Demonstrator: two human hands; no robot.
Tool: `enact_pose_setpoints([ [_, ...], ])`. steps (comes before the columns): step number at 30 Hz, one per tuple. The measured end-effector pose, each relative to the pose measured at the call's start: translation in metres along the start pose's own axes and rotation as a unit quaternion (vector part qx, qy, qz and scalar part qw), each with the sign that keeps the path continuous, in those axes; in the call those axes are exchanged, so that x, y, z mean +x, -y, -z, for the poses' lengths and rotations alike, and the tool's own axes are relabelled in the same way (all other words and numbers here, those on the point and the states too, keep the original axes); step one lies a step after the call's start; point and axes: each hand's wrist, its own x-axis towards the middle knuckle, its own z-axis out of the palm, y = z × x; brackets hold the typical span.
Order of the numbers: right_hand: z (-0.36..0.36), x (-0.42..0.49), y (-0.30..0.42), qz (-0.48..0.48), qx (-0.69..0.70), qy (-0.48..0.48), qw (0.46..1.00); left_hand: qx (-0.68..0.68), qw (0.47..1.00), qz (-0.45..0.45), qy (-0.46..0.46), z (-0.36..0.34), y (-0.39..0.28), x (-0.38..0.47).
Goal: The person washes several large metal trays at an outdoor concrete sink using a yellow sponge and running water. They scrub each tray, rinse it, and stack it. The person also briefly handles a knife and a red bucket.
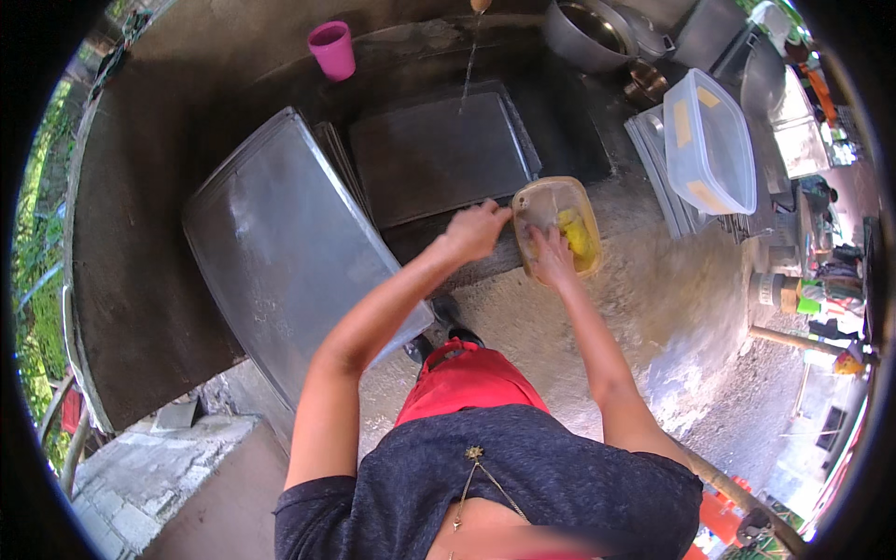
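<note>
A yellowish plastic tub [590, 262] rests at the basin's near right edge, with a yellow sponge or cloth [575, 234] and cloudy liquid inside. My right hand [551, 257] reaches into it, fingers spread beside the yellow thing. My left hand [479, 229] is curled at the tub's left rim; whether it grips the rim cannot be told. Left of my hands, a large metal tray [294, 231] leans at a slant. Another metal tray [434, 154] lies in the dark basin, and a thin stream of water [469, 70] falls onto it.
A pink plastic cup [333, 52] stands on the far ledge. At the upper right are a large metal pot [588, 35], a smaller metal pot [645, 82] and a clear plastic container [714, 143] on stacked metal trays [654, 175]. More trays stand on edge beside the leaning one.
</note>
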Motion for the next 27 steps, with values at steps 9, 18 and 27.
enact_pose_setpoints([
  [9, -0.011, 0.019, -0.024, 0.033, 0.179, -0.063, 0.981, -0.113, 0.993, 0.037, 0.007, -0.055, -0.047, 0.000],
  [18, 0.022, 0.049, -0.051, 0.038, 0.241, -0.185, 0.952, -0.386, 0.887, 0.251, -0.042, -0.085, -0.055, 0.061],
  [27, 0.024, 0.067, -0.043, -0.129, 0.459, -0.232, 0.848, -0.312, 0.931, 0.146, -0.121, -0.025, -0.050, 0.008],
])
